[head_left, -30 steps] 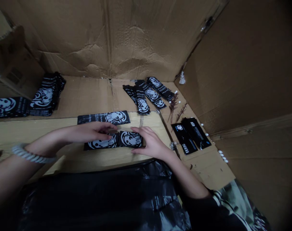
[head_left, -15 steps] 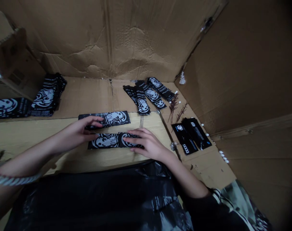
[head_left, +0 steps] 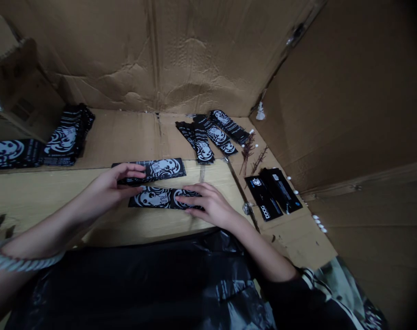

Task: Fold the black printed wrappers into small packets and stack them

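Two rows of flat black packets with a white animal-face print lie on the pale board in front of me. My left hand point(head_left: 117, 183) is open, its fingers on the left part of the far stack of packets point(head_left: 165, 167). Its thumb reaches the left end of the near black packet point(head_left: 151, 198). Stretched out flat, the fingers of my right hand point(head_left: 206, 201) rest on the right part of the near row and cover its right end. A narrow strip of board shows between the two rows.
Stacked packets point(head_left: 64, 137) lie at the left beside a cardboard box point(head_left: 21, 91). Several fanned packets point(head_left: 217, 133) are at the back. Two larger black pouches point(head_left: 265, 199) lie right, near dark twigs point(head_left: 248, 153). Cardboard walls point(head_left: 201, 55) enclose the back and right; black plastic point(head_left: 133, 279) covers the front.
The left packet of the near row has shifted slightly right and away from me, closer to the far stack. My left hand has moved slightly with it; my right hand has hardly moved.
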